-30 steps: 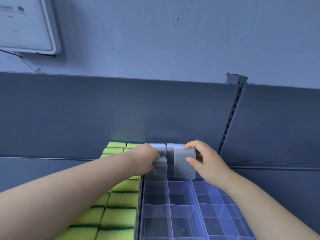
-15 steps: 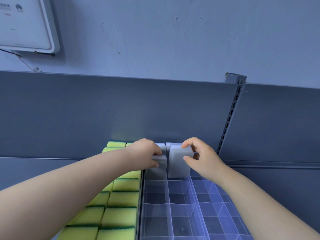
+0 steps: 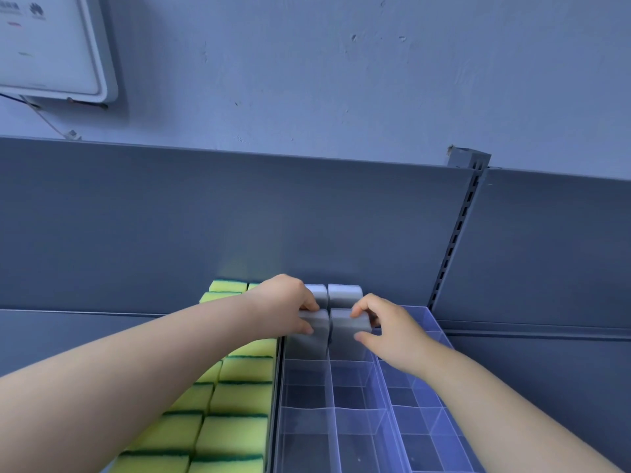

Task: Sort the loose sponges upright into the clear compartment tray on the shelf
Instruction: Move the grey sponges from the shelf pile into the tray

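Four grey sponges (image 3: 329, 312) stand upright at the far end of the tray (image 3: 278, 404), set two by two in its left and middle columns, close against the shelf's back panel (image 3: 239, 216). The far pair, one (image 3: 316, 293) on the left and one (image 3: 345, 293) on the right, stand side by side, touching or nearly so.

Just in front of them, the left hand (image 3: 285, 302) grips the near-left sponge (image 3: 312, 337), fingers curled over its top edge and thumb on its near face. The right hand (image 3: 392, 326) pinches the near-right sponge (image 3: 348, 331), forefinger on top and thumb against its near right corner. These two sponges stand beside each other with a thin dark gap between them, their lower parts down inside the compartments; whether they reach the tray floor cannot be told.

Both forearms reach in from the bottom corners of the view. The left one crosses over rows of yellow sponges (image 3: 239, 401) with dark green edges, packed just beside the tray's left wall. The tray sits on the grey shelf (image 3: 546, 387). A slotted post (image 3: 454, 240) rises at the right of the back panel. On the wall (image 3: 341, 80) above, at upper left, hangs a white box (image 3: 51, 46) with a thin cable (image 3: 51, 122) under it.
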Demonstrator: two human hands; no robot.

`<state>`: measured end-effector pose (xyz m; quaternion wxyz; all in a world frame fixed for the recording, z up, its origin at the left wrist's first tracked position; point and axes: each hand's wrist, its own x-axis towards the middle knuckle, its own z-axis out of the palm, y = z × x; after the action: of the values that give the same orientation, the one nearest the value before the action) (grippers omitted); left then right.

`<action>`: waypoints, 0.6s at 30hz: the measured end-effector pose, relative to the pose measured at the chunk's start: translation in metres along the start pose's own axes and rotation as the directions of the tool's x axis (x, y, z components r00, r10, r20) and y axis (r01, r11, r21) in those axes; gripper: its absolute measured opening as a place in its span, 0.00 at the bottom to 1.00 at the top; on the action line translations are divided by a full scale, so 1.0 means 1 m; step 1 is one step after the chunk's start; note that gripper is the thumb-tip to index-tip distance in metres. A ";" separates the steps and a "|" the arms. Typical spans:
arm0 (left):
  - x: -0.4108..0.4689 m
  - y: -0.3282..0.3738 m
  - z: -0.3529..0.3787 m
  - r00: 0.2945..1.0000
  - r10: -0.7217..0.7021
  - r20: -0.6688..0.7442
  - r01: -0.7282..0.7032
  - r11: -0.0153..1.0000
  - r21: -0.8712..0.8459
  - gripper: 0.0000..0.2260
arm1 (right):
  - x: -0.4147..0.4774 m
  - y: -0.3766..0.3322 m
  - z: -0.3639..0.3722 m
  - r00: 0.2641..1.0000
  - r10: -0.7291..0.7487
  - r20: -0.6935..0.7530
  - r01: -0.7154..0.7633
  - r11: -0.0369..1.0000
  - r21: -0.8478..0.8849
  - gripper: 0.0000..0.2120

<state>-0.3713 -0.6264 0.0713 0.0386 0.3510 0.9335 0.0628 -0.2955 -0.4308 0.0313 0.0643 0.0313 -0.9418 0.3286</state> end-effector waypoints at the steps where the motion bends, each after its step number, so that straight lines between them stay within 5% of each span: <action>1: 0.000 0.000 0.000 1.000 -0.005 0.000 0.005 1.000 -0.003 0.20 | 0.000 0.000 0.000 1.000 0.006 0.004 -0.006 1.000 -0.010 0.11; 18: -0.007 0.002 0.012 0.998 -0.022 -0.053 0.020 1.000 -0.023 0.20 | 0.005 0.001 -0.012 0.992 0.037 0.121 -0.044 0.997 0.061 0.15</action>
<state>-0.3636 -0.6284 0.0603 0.0186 0.3389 0.9370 0.0823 -0.2994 -0.4227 0.0409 0.0001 0.0338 -0.9334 0.3571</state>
